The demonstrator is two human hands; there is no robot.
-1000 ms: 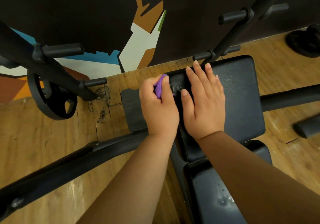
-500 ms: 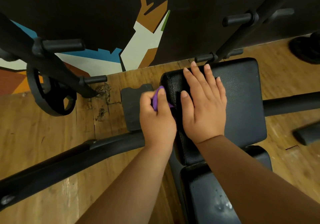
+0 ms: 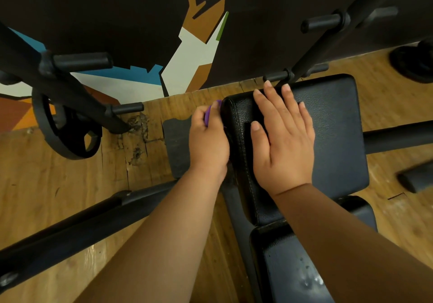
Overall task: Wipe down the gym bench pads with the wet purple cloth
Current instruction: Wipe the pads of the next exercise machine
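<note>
Now the purple cloth (image 3: 209, 115) sits against the upper bench pad's (image 3: 332, 138) left side.
The left hand (image 3: 208, 143) curls around the cloth, pressing it to the pad's side wall near the far corner; the right hand (image 3: 285, 143) lies flat on the pad's top, fingers straight. Droplets glisten on the lower pad (image 3: 288, 267), nearer the person.

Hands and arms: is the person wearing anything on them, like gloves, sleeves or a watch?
Nothing worn shows. The left hand and right hand are gloveless, with no rings visible; the right hand's nails are short and unpainted. The left forearm and right forearm are bare to the picture's edge: no sleeve, watch or band.
</note>
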